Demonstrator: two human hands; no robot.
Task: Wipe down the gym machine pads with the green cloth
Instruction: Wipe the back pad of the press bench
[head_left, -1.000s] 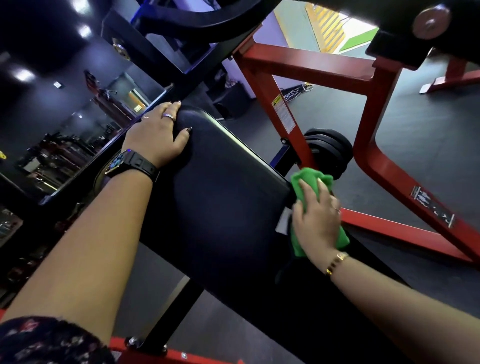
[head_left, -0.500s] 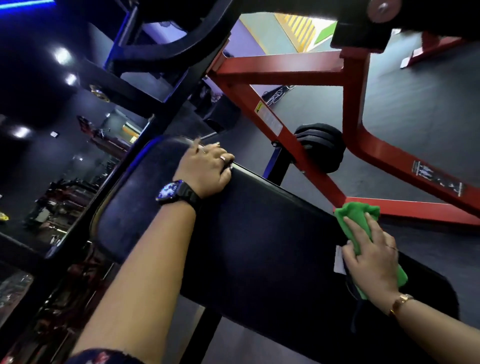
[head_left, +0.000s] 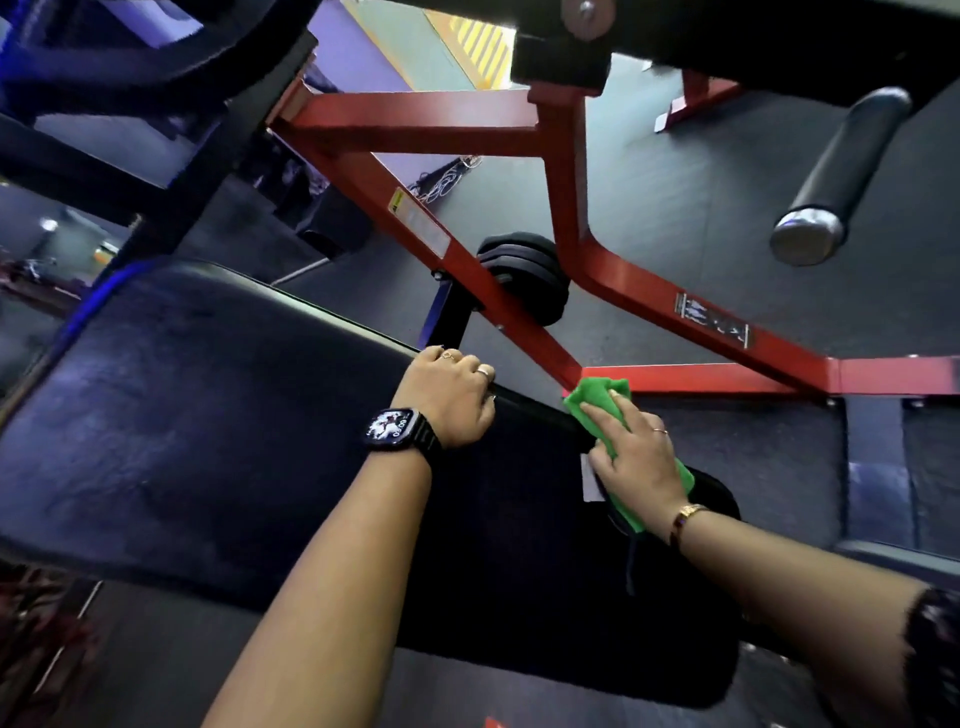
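Note:
A large black padded bench pad (head_left: 218, 447) of the gym machine fills the middle of the view. My left hand (head_left: 449, 397), with a black watch on the wrist, rests on the pad's far edge, its fingers curled over the rim. My right hand (head_left: 631, 454) presses the green cloth (head_left: 597, 397) flat against the pad's right end, fingers spread straight over it. Part of the cloth sticks out beyond my fingertips and another part shows by my wrist.
The red steel frame (head_left: 639, 291) of the machine runs behind the pad, with black weight plates (head_left: 524, 275) beside it. A black foam roller with a metal end cap (head_left: 836, 182) hangs at the upper right. Dark rubber floor (head_left: 727, 182) lies beyond.
My left hand has slid along the pad's far edge toward my right hand. The right hand with the cloth stays near the pad's right end. The view has shifted.

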